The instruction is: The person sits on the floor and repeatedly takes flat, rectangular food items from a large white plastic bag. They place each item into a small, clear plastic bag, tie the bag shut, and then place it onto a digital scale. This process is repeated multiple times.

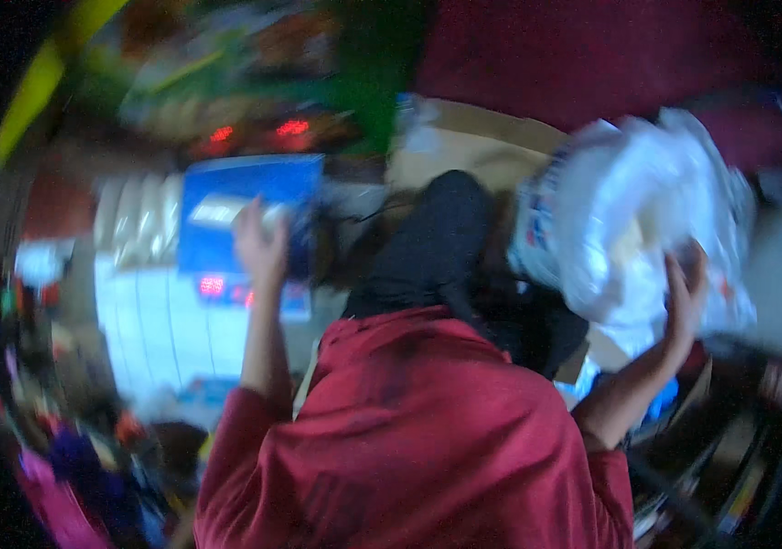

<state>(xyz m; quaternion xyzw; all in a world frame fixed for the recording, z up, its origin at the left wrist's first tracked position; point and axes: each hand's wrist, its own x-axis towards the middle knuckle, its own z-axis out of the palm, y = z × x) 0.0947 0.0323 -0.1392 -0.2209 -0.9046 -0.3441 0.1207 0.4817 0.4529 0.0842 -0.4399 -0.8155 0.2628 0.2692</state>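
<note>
My left hand (261,240) is over the blue scale (250,182) with red lit digits, at or just above a pale packet (216,211) on its top. Blur hides whether the fingers touch the packet. On the other side, my right hand (687,274) is at the mouth of a large white plastic bag (610,206). Something pale shows inside the bag. The fingers are bent against a dark or clear blurred part, and what they hold cannot be told.
Several filled clear packets (137,213) lie left of the scale, beside a white slatted surface (151,322). An open cardboard box (473,141) stands beyond my knees. Blurred colourful goods fill the upper left, with more red digits. Dark red cloth-like material (569,62) lies at the top.
</note>
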